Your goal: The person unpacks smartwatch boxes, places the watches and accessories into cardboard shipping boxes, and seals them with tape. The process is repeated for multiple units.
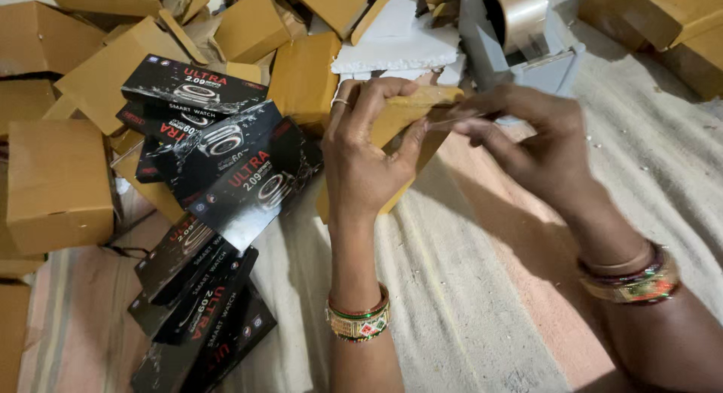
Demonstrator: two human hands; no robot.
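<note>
My left hand [369,155] grips a small brown cardboard box [410,110] held up over the cloth, fingers curled over its top edge. My right hand [531,144] pinches a strip of clear tape [452,120] against the box's right side. Behind the hands stands a grey tape dispenser [527,54] with a roll of clear tape [518,12] on it. Both wrists wear bangles.
A pile of black glossy watch boxes [226,159] lies to the left, more of them lower left [199,310]. Many brown cardboard boxes [56,182] are heaped along the left and back, others at top right [663,16]. White foam pieces [395,42] sit behind. A pale cloth [467,302] covers the floor.
</note>
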